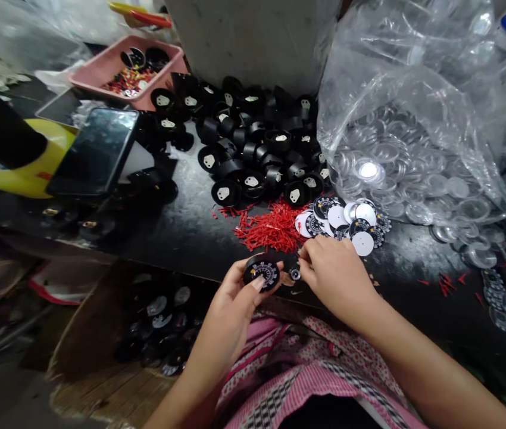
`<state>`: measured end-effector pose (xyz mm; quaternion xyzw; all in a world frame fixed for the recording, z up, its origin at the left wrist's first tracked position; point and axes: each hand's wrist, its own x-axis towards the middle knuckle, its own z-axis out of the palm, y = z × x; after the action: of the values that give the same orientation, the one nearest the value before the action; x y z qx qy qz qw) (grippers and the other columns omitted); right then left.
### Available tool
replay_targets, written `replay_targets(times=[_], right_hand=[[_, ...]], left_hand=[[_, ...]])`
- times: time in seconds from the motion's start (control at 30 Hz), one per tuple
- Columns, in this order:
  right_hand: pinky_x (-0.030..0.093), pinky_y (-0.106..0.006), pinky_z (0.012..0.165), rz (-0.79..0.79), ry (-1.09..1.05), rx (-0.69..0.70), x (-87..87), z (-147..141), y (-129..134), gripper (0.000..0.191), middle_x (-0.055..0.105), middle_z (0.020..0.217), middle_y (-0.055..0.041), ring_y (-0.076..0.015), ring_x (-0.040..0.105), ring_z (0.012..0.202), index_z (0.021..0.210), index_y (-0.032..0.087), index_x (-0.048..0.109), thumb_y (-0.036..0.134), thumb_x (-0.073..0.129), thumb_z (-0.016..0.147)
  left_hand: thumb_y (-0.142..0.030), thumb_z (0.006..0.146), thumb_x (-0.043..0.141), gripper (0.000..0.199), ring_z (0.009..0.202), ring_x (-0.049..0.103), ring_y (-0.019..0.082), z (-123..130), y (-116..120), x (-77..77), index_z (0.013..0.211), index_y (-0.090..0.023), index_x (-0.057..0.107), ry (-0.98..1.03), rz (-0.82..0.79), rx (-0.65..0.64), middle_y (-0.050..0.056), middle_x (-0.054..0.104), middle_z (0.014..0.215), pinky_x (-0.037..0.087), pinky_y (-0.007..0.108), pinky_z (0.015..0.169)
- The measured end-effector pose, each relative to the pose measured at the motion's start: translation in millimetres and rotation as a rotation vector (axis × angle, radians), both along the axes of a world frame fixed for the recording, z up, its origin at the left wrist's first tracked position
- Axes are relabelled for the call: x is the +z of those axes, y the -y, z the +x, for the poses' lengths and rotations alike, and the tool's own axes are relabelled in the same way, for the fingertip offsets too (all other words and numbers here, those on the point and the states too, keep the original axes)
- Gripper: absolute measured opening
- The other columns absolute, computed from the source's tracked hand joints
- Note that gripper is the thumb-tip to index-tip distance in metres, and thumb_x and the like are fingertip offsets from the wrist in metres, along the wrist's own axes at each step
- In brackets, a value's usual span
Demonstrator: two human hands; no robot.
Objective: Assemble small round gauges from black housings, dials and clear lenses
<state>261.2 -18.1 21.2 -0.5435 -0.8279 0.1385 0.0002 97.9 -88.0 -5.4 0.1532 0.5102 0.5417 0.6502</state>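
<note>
My left hand [239,292] is closed around a round black gauge [262,273], with its printed dial facing up and my thumb on the dial. Just to the right, at the table's near edge, my right hand [336,271] has its fingertips pinched together; whatever may be between them is too small to make out. A small round metal piece [295,274] sits right by those fingertips. Beyond both hands lies a heap of red pointers [271,226]. Beside it, past my right hand, printed dial discs [362,243] overlap in a pile, some showing their white backs.
Black gauge housings [253,182] crowd the back of the table [190,238]. On the right, an open plastic bag [414,89] spills clear lenses [436,185]. A phone [94,152] and a pink tray [101,62] are leftward. Below the edge, a cardboard box [87,333] holds gauges.
</note>
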Motion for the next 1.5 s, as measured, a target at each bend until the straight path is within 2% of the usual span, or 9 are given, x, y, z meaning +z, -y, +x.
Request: replay_targets(times=[0.07, 0.23, 0.5, 0.63, 0.77, 0.9, 1.1, 1.33, 1.5], right_hand=[[0.036, -0.041, 0.075, 0.002, -0.006, 0.01, 0.6, -3.5, -0.7, 0.012, 0.068, 0.08, -0.0074, -0.025, 0.062, 0.079, 0.08, 0.016, 0.063, 0.017, 0.056, 0.09], [0.034, -0.035, 0.076, -0.019, -0.289, -0.004, 5.5, 3.0, 7.0, 0.004, 0.068, 0.083, -0.0015, -0.0188, 0.061, 0.079, 0.084, 0.018, 0.063, 0.018, 0.063, 0.088], [0.033, -0.034, 0.074, 0.077, -0.497, 0.037, 10.4, 13.4, 12.8, 0.012, 0.064, 0.079, -0.0011, -0.0172, 0.057, 0.075, 0.081, 0.017, 0.06, 0.02, 0.059, 0.093], [0.037, -0.032, 0.076, -0.025, -0.671, 0.027, 15.9, 12.6, 16.1, 0.01, 0.065, 0.083, -0.0002, -0.0155, 0.058, 0.079, 0.085, 0.019, 0.061, 0.019, 0.058, 0.095], [0.037, -0.033, 0.074, -0.022, -0.602, -0.025, 18.5, 12.7, 16.9, 0.011, 0.063, 0.082, -0.0011, -0.0166, 0.057, 0.079, 0.086, 0.018, 0.063, 0.016, 0.056, 0.095], [0.037, -0.032, 0.072, -0.05, -0.577, -0.064, 19.5, 16.2, 16.5, 0.012, 0.061, 0.079, -0.0006, -0.0163, 0.056, 0.076, 0.083, 0.017, 0.062, 0.015, 0.056, 0.094], [0.036, -0.032, 0.071, -0.08, -0.575, -0.09, 23.2, 18.3, 16.7, 0.014, 0.061, 0.077, 0.0006, -0.0155, 0.055, 0.073, 0.08, 0.018, 0.061, 0.016, 0.058, 0.093], [0.037, -0.031, 0.071, -0.075, -0.6, -0.096, 20.6, 14.9, 26.4, 0.02, 0.061, 0.074, 0.0008, -0.0151, 0.054, 0.072, 0.074, 0.019, 0.054, 0.014, 0.056, 0.093], [0.037, -0.029, 0.066, -0.076, -0.598, -0.123, 21.2, 15.4, 27.5, 0.022, 0.059, 0.069, 0.0015, -0.0145, 0.052, 0.067, 0.072, 0.019, 0.054, 0.017, 0.057, 0.093]], left_hand=[[-0.026, 0.084, 0.069, 0.017, 0.105, 0.07, 0.023, 7.1, -0.7, 0.8, 0.1, -0.021, 0.066, 0.078, 0.0, 0.028, 0.005, 0.076, 0.103, 0.052, 0.038, 0.099], [-0.026, 0.088, 0.065, 0.021, 0.111, 0.067, 0.023, 22.3, -8.1, 4.0, 0.108, -0.021, 0.066, 0.118, 0.049, 0.046, 0.006, 0.074, 0.112, 0.05, 0.039, 0.102], [-0.029, 0.093, 0.059, 0.03, 0.109, 0.069, 0.024, 17.9, -12.7, 9.4, 0.121, -0.021, 0.061, 0.188, 0.092, 0.05, 0.009, 0.075, 0.111, 0.049, 0.043, 0.103], [-0.031, 0.092, 0.062, 0.035, 0.11, 0.068, 0.02, 24.4, -14.8, 2.6, 0.127, -0.029, 0.058, 0.036, 0.107, 0.014, 0.003, 0.073, 0.116, 0.047, 0.037, 0.104], [-0.032, 0.093, 0.06, 0.028, 0.116, 0.062, 0.019, 33.9, -18.5, -0.2, 0.12, -0.029, 0.062, -0.184, 0.156, -0.17, 0.0, 0.068, 0.122, 0.045, 0.031, 0.103], [-0.03, 0.094, 0.057, 0.029, 0.121, 0.057, 0.016, 35.5, -18.7, 5.4, 0.123, -0.029, 0.059, -0.375, 0.21, -0.234, -0.001, 0.066, 0.12, 0.042, 0.028, 0.105], [-0.029, 0.092, 0.059, 0.029, 0.113, 0.062, 0.016, 36.7, -16.7, 8.7, 0.121, -0.025, 0.058, -0.372, 0.209, -0.218, 0.001, 0.068, 0.116, 0.046, 0.029, 0.101], [-0.017, 0.086, 0.06, 0.03, 0.106, 0.065, 0.017, 35.4, -13.2, 8.0, 0.114, -0.027, 0.064, -0.604, 0.281, -0.213, -0.001, 0.072, 0.11, 0.049, 0.031, 0.095], [-0.017, 0.086, 0.06, 0.033, 0.105, 0.067, 0.019, 33.1, -12.4, 10.3, 0.116, -0.029, 0.066, -0.645, 0.279, -0.225, -0.001, 0.074, 0.109, 0.049, 0.033, 0.096]])
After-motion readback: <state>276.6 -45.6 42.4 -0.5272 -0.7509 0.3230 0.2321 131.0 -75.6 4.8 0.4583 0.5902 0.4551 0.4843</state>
